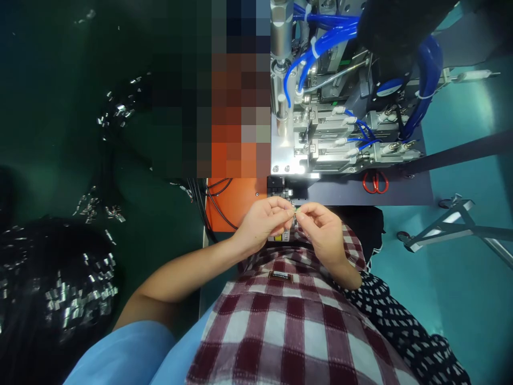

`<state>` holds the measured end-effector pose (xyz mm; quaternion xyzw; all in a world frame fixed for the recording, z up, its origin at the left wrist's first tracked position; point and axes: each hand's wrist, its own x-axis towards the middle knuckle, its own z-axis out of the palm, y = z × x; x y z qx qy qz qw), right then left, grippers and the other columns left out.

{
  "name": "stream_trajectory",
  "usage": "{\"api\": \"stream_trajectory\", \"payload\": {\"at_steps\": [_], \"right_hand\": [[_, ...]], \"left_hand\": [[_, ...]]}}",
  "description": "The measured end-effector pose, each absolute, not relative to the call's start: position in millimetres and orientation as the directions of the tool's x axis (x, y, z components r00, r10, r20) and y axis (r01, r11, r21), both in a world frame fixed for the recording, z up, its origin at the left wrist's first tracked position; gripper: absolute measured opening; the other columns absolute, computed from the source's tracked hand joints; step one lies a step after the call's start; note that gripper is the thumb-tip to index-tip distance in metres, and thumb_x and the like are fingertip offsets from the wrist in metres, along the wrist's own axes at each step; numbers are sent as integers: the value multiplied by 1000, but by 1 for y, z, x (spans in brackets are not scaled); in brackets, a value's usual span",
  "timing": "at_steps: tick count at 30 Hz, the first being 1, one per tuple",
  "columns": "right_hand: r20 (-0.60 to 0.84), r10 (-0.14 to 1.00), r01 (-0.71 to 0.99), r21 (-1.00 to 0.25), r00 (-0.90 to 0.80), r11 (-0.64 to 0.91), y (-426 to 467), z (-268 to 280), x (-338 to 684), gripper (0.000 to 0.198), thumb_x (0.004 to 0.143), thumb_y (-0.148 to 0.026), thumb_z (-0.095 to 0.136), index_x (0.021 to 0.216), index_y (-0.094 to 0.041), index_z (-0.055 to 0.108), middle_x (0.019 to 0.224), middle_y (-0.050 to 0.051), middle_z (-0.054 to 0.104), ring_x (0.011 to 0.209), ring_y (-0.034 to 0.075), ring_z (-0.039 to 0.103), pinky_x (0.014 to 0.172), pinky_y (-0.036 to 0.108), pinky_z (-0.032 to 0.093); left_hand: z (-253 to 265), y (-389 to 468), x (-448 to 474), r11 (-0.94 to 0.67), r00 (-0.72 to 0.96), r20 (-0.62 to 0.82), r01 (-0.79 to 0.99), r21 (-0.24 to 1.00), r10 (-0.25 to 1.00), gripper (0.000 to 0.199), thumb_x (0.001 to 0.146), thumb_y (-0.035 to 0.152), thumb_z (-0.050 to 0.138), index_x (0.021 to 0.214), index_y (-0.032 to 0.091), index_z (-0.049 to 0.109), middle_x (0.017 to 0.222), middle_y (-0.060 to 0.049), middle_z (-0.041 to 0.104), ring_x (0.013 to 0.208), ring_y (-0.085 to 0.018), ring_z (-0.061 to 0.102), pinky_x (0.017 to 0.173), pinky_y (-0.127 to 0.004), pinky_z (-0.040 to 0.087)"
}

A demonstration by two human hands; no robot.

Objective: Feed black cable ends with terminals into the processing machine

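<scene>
My left hand (269, 220) and my right hand (321, 229) meet in front of my apron, fingertips almost touching. Each is closed in a pinch of thumb and forefinger. Between the fingertips shows a thin, pale greenish wire (295, 210); the rest of it is too small or covered by the fingers. Just beyond the hands, at the edge of the bench, is a small dark metal fixture (277, 186). Below my left fingers a label with a yellow patch (279, 237) is partly covered.
An orange work surface (248, 206) with black cables (216, 206) lies left of a machine (332, 139) with blue air hoses (334, 40). Red-handled scissors (375, 183) lie on the dark bench edge. Bundles of black cables with shiny metal ends (80, 289) fill the left. A wheeled stand (436, 224) is right.
</scene>
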<state>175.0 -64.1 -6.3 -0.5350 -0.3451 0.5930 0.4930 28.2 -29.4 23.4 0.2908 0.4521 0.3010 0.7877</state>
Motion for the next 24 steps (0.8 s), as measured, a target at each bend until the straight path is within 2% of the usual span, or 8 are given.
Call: {"api": "stream_trajectory", "payload": {"at_steps": [4,11,17,21,24], "right_hand": [[-290,956,-239,-932,41,-272,-65,-8,174,11,81,-26,69,75,-19,63,59,-5,52,47,6,38,45,22,31],[-45,989,10,-999,141,-47,-68,-4,173,9,84,-18,65,75,-19,63,72,-2,58,62,10,50,59,25,42],[-97,992,33,-994,85,-100,-66,-3,184,5,87,-22,63,84,-19,66,77,0,62,60,10,52,56,25,44],[25,998,205,-979,59,13,-62,-1,190,8,85,-22,66,93,-21,70,84,1,66,62,10,54,60,26,47],[134,990,290,-950,48,114,-60,1,189,3,85,-19,67,86,-21,70,82,1,67,64,12,57,58,27,46]], "left_hand": [[25,-29,29,650,407,-539,-216,728,738,23,79,27,73,81,11,56,57,3,58,39,0,34,42,-16,20],[25,-30,29,635,407,-524,-208,744,748,23,80,28,72,81,11,57,59,1,60,40,0,36,42,-16,22],[25,-30,28,635,401,-530,-196,747,747,23,79,28,73,79,11,58,60,1,61,39,0,36,41,-16,20],[22,-30,28,637,408,-529,-192,747,744,23,80,29,72,80,11,58,60,1,61,39,0,35,41,-15,21],[22,-30,27,639,419,-529,-181,748,738,23,80,29,73,81,11,59,60,1,61,39,0,35,41,-16,21]]}}
